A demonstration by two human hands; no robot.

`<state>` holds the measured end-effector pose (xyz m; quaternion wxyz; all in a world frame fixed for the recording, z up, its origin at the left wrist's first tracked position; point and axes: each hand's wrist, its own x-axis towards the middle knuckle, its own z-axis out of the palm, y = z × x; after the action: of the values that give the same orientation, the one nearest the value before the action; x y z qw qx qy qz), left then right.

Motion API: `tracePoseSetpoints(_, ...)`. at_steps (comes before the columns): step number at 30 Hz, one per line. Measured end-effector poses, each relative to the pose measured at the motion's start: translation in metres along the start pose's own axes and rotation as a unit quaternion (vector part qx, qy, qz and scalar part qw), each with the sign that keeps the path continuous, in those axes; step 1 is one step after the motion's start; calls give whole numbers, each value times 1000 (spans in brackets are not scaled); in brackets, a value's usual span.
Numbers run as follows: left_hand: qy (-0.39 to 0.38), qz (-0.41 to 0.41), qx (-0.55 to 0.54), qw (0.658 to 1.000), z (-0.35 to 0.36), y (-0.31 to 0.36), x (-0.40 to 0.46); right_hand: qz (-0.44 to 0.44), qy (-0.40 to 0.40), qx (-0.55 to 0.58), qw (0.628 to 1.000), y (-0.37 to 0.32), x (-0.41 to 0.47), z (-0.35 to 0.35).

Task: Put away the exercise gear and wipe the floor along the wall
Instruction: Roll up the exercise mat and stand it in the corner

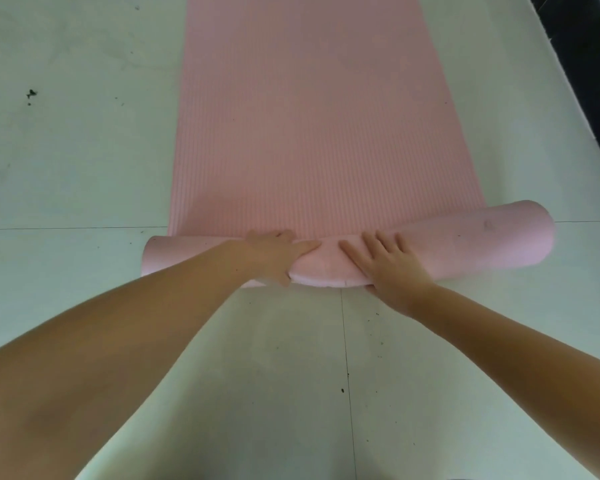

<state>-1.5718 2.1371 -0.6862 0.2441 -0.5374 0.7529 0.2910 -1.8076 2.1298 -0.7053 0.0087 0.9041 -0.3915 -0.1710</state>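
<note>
Both palms down on the started roll (430, 244) lying crosswise on the floor, left hand (274, 254) wrapping the near edge, right hand (388, 265) spread flat, flat pink mat (312, 116) stretching straight ahead, so probably just pushing forward.

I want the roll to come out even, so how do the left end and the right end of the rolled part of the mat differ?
The roll's right end is fatter than the roll's left end. The right end also sits farther up the mat, so the roll lies skewed. Both ends stick out past the flat mat and are pink; both lie on the floor.
</note>
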Motion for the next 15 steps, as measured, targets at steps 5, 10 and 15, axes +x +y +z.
tracePoseSetpoints(5, 203, -102, 146, 963, 41, 7, -31, 18, 5, 91, 996, 10, 6, -24)
tracePoseSetpoints(10, 181, -44, 68, 980, 21, -11, -29, 7, -69, 145, 987, 24, 22, -50)
tracePoseSetpoints(15, 13, -6, -66, 998, -45, -38, -9, 22, -231, 215, 949, 48, 66, -76)
